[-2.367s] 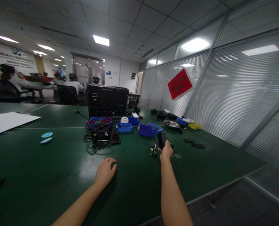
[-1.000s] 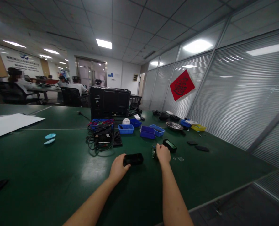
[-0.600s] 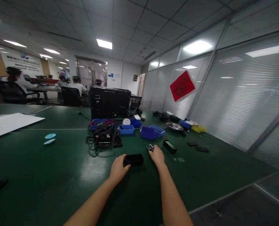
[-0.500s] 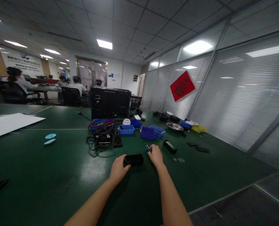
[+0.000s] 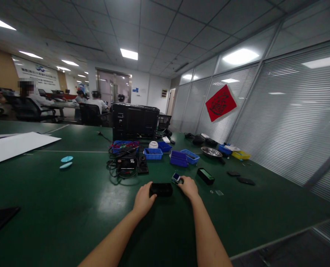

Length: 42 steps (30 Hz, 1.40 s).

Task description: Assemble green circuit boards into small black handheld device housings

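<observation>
My left hand (image 5: 143, 199) is closed on the left end of a black rectangular casing (image 5: 161, 189) that lies on the green table (image 5: 70, 207). Just right of the casing, my right hand (image 5: 188, 186) pinches a small circuit board (image 5: 177, 178) with a blue part on it and holds it at the casing's right end. A second black casing piece (image 5: 205, 175) with a greenish face lies to the right of that hand.
Behind my hands are a tangle of black cables around a device (image 5: 125, 165), several blue bins (image 5: 178, 158), a metal bowl (image 5: 211, 152), a yellow tray (image 5: 240, 155) and a black computer case (image 5: 135, 121). Flat black pieces (image 5: 245, 180) lie right. People sit at far desks.
My right hand put down the black piece, picked up the small circuit board and brought it left to the casing. My left hand took hold of the casing and still holds it.
</observation>
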Each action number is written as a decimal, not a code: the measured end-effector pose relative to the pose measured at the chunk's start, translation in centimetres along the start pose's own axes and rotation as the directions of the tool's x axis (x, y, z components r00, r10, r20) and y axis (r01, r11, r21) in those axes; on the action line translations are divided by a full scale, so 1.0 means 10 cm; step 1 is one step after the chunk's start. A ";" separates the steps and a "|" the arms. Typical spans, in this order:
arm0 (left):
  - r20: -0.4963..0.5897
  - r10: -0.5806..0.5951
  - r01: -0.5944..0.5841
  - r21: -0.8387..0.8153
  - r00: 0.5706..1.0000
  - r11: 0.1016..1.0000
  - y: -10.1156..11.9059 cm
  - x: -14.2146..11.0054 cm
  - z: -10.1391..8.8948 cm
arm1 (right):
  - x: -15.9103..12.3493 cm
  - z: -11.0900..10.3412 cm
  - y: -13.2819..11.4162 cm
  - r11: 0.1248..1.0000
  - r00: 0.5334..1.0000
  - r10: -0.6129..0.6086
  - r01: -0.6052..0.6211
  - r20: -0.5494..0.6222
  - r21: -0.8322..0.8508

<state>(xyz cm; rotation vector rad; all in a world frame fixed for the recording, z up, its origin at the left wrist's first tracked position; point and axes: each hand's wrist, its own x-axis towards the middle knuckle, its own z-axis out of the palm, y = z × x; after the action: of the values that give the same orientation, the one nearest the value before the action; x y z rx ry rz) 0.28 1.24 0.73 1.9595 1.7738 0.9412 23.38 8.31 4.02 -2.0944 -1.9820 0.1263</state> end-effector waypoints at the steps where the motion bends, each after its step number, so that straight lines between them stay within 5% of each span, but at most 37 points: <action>1: 0.005 -0.001 0.001 0.002 1.000 1.000 0.00 0.00 0.00 | 0.03 0.00 0.01 1.000 1.000 -0.004 0.004 0.004 0.007; 9: 0.016 0.004 -0.004 0.014 1.000 1.000 0.01 0.02 0.02 | 0.25 0.00 0.17 0.967 0.981 -0.153 0.124 0.117 0.224; 18: 0.022 -0.023 0.023 -0.008 0.999 1.000 0.02 0.03 0.01 | 0.11 0.04 0.29 0.881 0.998 -0.058 0.046 0.011 0.471; 31: 0.008 -0.015 0.015 0.007 1.000 1.000 0.04 0.02 -0.01 | 0.08 0.02 0.22 0.952 0.987 -0.119 0.143 -0.103 0.272; 42: -0.011 0.021 -0.021 -0.009 1.000 1.000 -0.03 0.03 0.04 | 0.08 0.03 0.23 0.960 0.994 -0.110 0.104 0.007 0.259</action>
<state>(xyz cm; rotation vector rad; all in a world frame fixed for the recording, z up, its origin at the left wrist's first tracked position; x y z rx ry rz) 0.32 1.69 0.35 1.9748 1.7547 0.9678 25.54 9.07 3.22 -1.8262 -1.9656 0.3675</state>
